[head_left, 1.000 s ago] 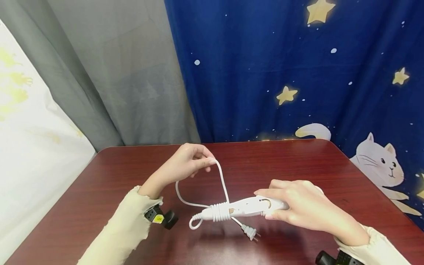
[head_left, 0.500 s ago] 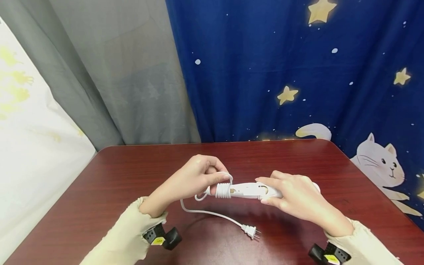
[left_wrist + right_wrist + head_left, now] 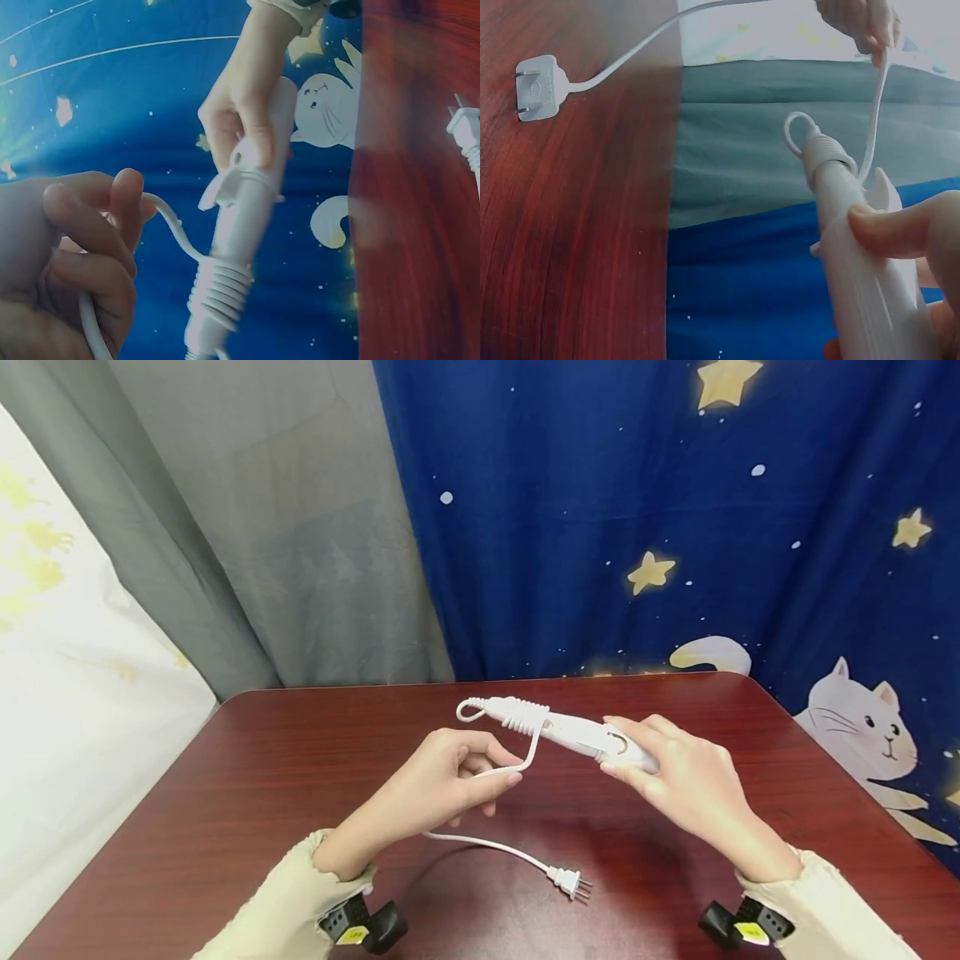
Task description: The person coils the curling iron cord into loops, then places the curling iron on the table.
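Observation:
A white curling iron (image 3: 576, 733) is held up above the table, tilted, its cord end raised toward the left. My right hand (image 3: 690, 781) grips its far end, with the thumb along the body in the right wrist view. Several turns of the white cord (image 3: 219, 291) are wound round the handle near the cord end. My left hand (image 3: 457, 772) pinches the free stretch of cord between thumb and fingers, just in front of and left of the windings. From there the cord drops to the table, ending in a two-pin plug (image 3: 568, 882). My right hand hides the iron's other end.
The dark red wooden table (image 3: 300, 777) has rounded back corners. Behind it hang a grey curtain (image 3: 300, 527) and a blue curtain (image 3: 562, 527) with stars and a cat. A white cloth (image 3: 75, 693) hangs at the left.
The iron has risen and tipped, its cord end going up and away. My left hand has brought the cord from above the iron round to its near side. The plug has barely moved.

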The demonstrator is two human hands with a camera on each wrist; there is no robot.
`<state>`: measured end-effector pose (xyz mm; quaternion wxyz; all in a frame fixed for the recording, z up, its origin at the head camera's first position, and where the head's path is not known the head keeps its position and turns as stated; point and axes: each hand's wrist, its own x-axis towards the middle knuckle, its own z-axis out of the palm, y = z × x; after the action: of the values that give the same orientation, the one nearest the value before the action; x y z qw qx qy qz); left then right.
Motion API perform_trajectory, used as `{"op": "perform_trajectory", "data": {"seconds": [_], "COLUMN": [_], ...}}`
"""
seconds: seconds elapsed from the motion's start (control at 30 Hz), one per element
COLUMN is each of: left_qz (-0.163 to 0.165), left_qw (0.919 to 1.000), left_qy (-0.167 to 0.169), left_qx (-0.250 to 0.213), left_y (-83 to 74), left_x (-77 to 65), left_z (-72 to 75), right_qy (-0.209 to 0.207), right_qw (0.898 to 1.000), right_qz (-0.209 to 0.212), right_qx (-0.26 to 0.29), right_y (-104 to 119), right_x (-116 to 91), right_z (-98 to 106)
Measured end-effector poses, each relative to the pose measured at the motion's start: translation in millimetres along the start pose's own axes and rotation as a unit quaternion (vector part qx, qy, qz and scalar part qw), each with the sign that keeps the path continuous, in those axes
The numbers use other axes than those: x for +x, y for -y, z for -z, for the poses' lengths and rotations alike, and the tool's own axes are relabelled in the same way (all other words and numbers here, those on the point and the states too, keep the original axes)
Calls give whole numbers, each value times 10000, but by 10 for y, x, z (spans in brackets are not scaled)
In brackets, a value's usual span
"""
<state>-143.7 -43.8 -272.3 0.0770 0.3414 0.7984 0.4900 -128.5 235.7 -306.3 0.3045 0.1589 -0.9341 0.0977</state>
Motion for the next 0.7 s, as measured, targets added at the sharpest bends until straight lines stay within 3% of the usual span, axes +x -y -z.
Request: {"op": "perform_trajectory", "data": {"seconds": [0.23, 0.47, 0.57, 0.7], "left_qz": [-305, -617, -818, -767], "left_qw": [9978, 9947, 9914, 9886], "left_qy": [357, 285, 552, 924], "left_qx": [-470, -768, -863, -910], "left_y": [150, 363, 443, 527], "left_x": [-108, -190, -191, -161], "left_z": [-15, -20, -17, -66], "right_qy": [-465, -642, -730, -815], "right_qw": [9959, 9880, 9858, 9807], "right_qz": [-602, -1152, -1245, -1365], "right_qx": [485, 803, 861, 1134], "right_y": [-79, -211, -241, -212], "right_x": [14, 80, 93, 72], "right_z": [67, 132, 161, 208]}}
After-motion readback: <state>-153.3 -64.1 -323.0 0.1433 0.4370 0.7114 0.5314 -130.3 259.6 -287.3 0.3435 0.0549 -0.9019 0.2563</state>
